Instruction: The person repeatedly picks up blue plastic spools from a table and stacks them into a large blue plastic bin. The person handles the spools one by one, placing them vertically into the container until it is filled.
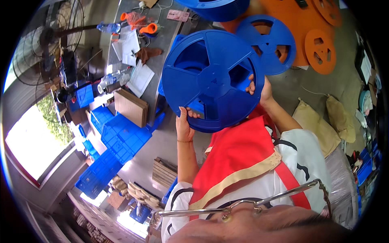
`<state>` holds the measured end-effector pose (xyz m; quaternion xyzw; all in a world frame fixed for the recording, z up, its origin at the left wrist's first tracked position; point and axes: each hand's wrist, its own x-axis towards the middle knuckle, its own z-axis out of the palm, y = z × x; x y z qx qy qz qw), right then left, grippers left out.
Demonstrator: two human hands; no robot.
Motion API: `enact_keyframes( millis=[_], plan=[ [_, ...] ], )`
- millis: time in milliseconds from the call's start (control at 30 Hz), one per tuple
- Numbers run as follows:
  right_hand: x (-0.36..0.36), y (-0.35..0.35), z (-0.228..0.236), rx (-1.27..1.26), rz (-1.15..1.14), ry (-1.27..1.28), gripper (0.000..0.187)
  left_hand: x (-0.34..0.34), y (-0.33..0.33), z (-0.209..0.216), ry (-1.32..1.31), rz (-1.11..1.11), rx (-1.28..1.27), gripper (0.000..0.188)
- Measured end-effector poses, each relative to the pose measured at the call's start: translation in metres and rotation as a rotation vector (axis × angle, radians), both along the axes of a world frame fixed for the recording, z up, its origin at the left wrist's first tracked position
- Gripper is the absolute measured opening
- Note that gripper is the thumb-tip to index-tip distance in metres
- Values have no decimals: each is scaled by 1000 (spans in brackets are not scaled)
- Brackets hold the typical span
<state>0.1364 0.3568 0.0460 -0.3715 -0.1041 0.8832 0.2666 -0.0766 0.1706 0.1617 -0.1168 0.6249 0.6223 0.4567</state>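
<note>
In front of my chest I hold a large blue plastic reel (214, 83), its round flange with three cut-out windows tilted toward the camera. My left hand (185, 126) grips the lower-left rim, thumb outside and fingers through the bottom window. On the right side, my right hand (261, 88) is closed round the rim, with fingertips showing in the right-hand window. A second blue flange (269, 44) with similar openings lies just beyond the reel, at the upper right. Another blue round part (221, 9) is cut off by the top edge.
Orange discs with cut-outs (323, 47) sit at the far right. A grey worktable (164, 30) at left carries papers (141, 79), orange pieces and a bottle. Flat cardboard (130, 108) and blue crates (121, 137) stand lower left; a fan (46, 38) is beyond. Sacks (314, 125) lie right.
</note>
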Motion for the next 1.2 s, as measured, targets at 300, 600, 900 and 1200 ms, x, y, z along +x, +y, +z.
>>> enact_keyframes(
  millis=[300,600,900,1200],
  plan=[
    [-26,31,-156,989,263,-1030,44,1,-30,7,-91,179,144,36],
    [-27,51,-189,1138,947,-1308,53,-1,-36,11,-45,157,167,35],
    [16,42,-20,1373,-18,-976,36,2,-18,-21,-11,147,110,29],
    [77,45,19,122,-449,-10,23,-3,6,-17,-65,-37,6,56]
  ],
)
